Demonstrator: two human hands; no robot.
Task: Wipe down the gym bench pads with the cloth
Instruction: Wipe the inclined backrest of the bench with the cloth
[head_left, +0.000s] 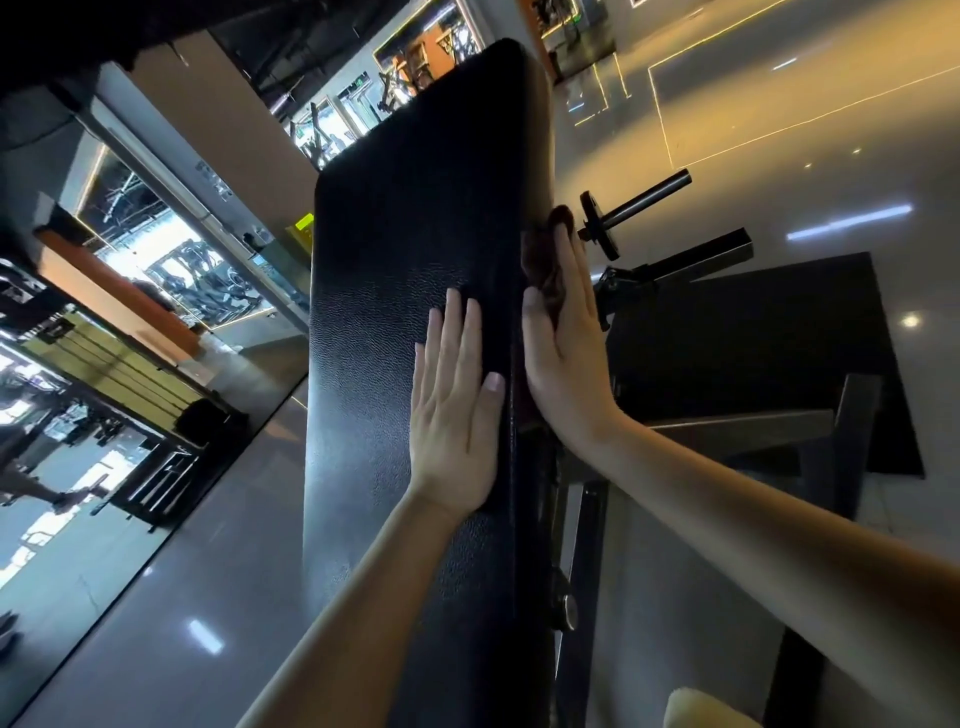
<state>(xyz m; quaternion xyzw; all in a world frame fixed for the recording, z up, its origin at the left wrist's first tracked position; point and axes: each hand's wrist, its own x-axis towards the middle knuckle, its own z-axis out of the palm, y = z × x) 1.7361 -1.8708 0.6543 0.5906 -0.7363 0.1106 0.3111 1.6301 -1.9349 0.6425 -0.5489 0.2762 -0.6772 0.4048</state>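
So the black bench pad (405, 249) runs up the middle of the shot, from 6 o'clock to about 12. The cloth (543, 260) is a dark brownish rag, just right of centre, squashed against the pad's right side edge. The right hand (566, 353) is pressing it there with fingers straight and together, not curled round it, just flat on the rag. The left hand (454, 410) is right beside it at dead centre, palm down and fingers stretched out on the pad's top face, holding nothing.

Further out at 2 o'clock there's a small weight plate (600, 231) on a peg, with a black floor mat (753, 353) at 3 o'clock. Mirrored walls (130, 260) are over at 9 o'clock – pretty dim in there.
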